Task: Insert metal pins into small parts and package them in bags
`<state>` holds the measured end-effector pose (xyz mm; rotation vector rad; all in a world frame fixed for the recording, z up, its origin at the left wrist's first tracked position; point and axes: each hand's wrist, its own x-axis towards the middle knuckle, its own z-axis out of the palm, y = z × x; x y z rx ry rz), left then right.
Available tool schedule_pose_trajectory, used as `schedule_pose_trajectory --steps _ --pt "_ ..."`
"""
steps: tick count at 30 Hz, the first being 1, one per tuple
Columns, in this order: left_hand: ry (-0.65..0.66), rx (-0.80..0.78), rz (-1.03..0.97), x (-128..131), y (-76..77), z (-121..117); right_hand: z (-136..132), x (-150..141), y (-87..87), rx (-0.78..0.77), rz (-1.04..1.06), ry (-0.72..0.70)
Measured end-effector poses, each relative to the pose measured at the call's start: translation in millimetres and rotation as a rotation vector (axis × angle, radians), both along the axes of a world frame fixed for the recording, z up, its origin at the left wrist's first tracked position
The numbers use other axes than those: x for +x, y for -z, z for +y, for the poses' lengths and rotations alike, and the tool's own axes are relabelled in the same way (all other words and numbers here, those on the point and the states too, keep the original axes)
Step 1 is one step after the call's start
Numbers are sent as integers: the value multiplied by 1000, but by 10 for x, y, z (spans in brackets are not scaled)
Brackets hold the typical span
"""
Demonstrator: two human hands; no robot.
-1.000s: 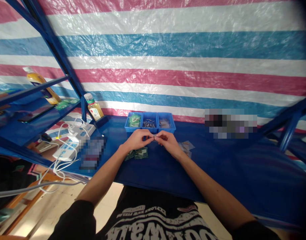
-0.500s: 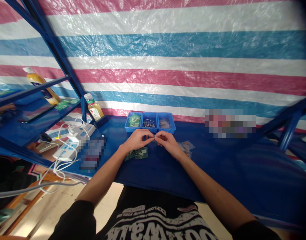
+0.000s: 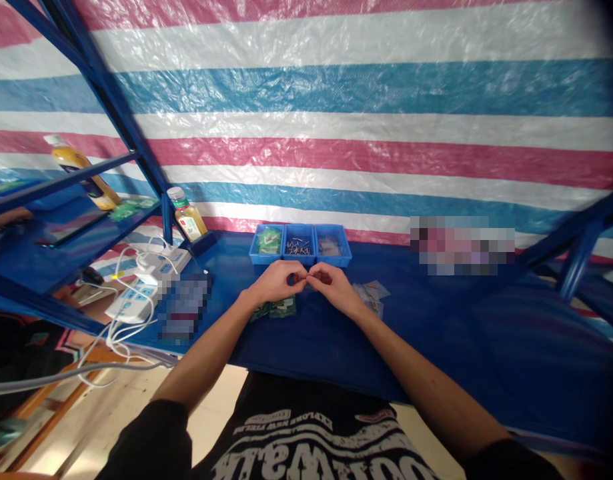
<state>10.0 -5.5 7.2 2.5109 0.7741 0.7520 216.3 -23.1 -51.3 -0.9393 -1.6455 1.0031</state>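
My left hand (image 3: 281, 281) and my right hand (image 3: 335, 285) meet fingertip to fingertip over the blue table. Both are closed in a pinch; whatever lies between the fingertips is too small and covered to make out. Just beyond them stands a row of three joined blue bins: the left bin (image 3: 254, 257) contains green packets, the middle bin (image 3: 299, 258) small dark metal pieces like screws, the right bin (image 3: 347, 257) clear plastic bags. Green packets (image 3: 283, 307) lie beneath my left wrist. Clear small bags (image 3: 373, 294) rest beside my right wrist.
At the left are white power strips (image 3: 132, 301) with tangled cables, a blurred-out flat object (image 3: 185, 307) and a bottle (image 3: 187, 215). A blue metal frame (image 3: 111, 113) rises there, and a person sits beyond it. Another blurred patch (image 3: 461, 247) lies at the back right.
My fingertips have drawn closer together, and the small item glimpsed between them earlier is now hidden. Otherwise my hands stay in nearly the same place.
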Motion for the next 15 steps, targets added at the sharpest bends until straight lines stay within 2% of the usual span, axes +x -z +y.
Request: schedule_pose_trajectory --steps 15 --pt "-30 -10 -16 -16 16 45 -41 -8 -66 -7 -6 34"
